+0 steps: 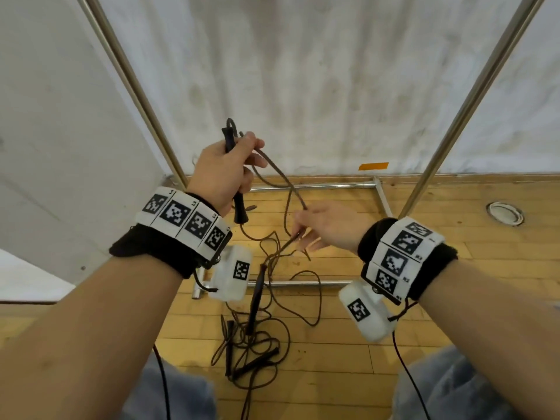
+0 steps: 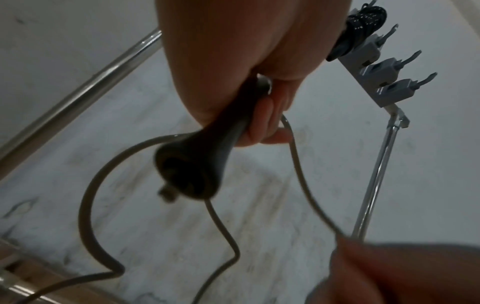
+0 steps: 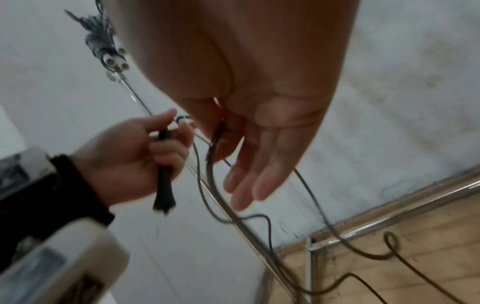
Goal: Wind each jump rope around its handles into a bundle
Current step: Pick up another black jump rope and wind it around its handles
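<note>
Head view: left hand (image 1: 222, 171) raised before the pale wall (image 1: 348, 71), fingers curled tight round a black handle (image 1: 239, 204) held nearly upright, flared end down. Brown rope (image 1: 283, 174) leaving the top of that fist, arching down to the right hand (image 1: 325, 227), pinched there between thumb and forefinger, other fingers loosely spread. Below, on the wooden floor (image 1: 424, 322), a second handle (image 1: 256, 294) hanging or lying among loose loops, and further handles (image 1: 257, 360) in a tangle of rope near the knees. Metal rack poles (image 1: 472, 95) either side.

Left wrist view: fist closed on the handle (image 2: 205, 156), flared end toward the camera, rope (image 2: 298, 164) looping out on both sides. Grey hooks (image 2: 376, 67) on a rail above, a wound dark bundle (image 2: 361, 26) hanging there.

Right wrist view: right hand (image 3: 259, 123) with rope (image 3: 211, 156) nipped at the thumb, remaining fingers straight and slack. Left hand (image 3: 135, 152) beyond, gripping the handle (image 3: 164, 185). Rope trailing down to the floor (image 3: 415, 267).
</note>
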